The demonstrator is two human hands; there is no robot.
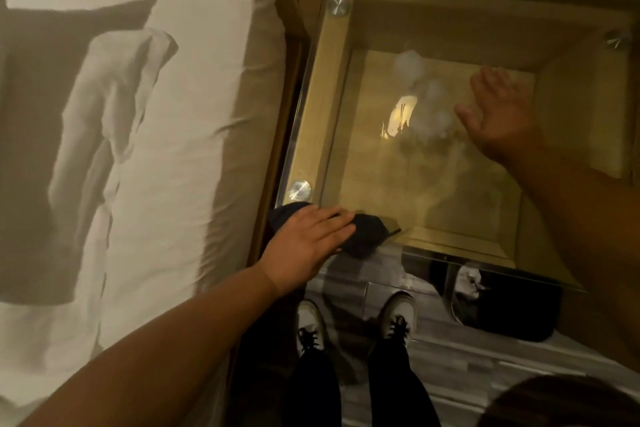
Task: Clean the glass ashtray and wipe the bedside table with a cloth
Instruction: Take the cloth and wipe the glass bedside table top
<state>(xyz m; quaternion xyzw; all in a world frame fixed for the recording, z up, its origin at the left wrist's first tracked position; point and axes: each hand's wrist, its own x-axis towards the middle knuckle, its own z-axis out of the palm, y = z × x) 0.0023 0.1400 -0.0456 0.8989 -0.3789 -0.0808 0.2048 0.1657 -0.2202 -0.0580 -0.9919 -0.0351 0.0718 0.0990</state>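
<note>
Your left hand [311, 236] lies flat, fingers straight, pressing the one dark cloth [363, 232] onto the near left corner of the bedside table [450, 243], so you appear mid-wipe. Farther off, your right hand [498, 118] hovers open and empty over the glass. Three metal studs show. No ashtray is in sight.

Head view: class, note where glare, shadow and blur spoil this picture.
Head view: warm lamp glare on the glass top of the wooden bedside table; a hard dark shadow across the white bed; slight motion blur on the right hand; the left hand, flat on the dark cloth, looks sharper; wide-angle bending at the edges.
</note>
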